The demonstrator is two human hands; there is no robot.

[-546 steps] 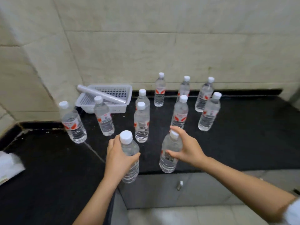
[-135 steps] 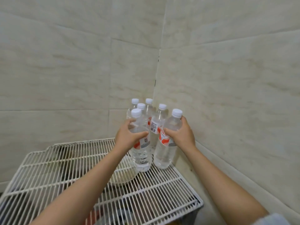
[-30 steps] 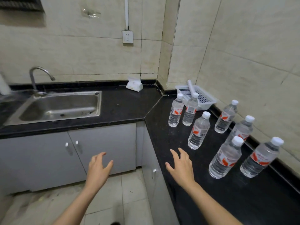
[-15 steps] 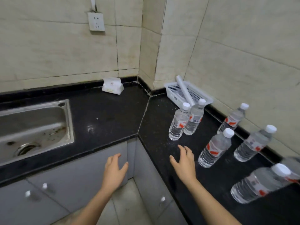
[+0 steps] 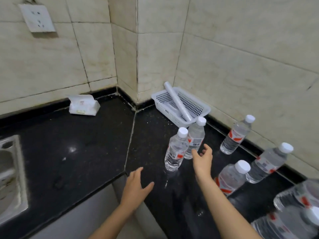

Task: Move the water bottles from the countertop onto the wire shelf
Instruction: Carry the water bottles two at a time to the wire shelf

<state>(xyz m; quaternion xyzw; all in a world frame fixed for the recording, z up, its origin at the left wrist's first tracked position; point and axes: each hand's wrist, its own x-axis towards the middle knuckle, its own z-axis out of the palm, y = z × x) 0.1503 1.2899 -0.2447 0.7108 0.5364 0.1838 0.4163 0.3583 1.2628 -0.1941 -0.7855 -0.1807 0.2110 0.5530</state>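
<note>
Several clear water bottles with white caps and red labels stand on the black countertop (image 5: 86, 152). The nearest pair is a front bottle (image 5: 176, 150) and one just behind it (image 5: 196, 137). My right hand (image 5: 202, 157) hovers open right beside that pair, fingers spread, holding nothing. My left hand (image 5: 136, 185) is open over the counter's front edge, a short way left of the front bottle. More bottles stand to the right: one by the wall (image 5: 235, 135), another (image 5: 269, 163), a nearer one (image 5: 231, 176), and blurred ones at the bottom right (image 5: 296, 209). The wire shelf is out of view.
A white perforated basket (image 5: 195, 104) with a white roll (image 5: 177, 100) in it sits in the corner behind the bottles. A tissue pack (image 5: 83, 105) lies by the back wall. A steel sink (image 5: 10, 176) is at the far left. A socket (image 5: 37, 18) is on the wall.
The view has closed in on the counter corner. Both hands have moved forward; my right hand now reaches beside the nearest pair of bottles, and my left hand is over the counter edge.
</note>
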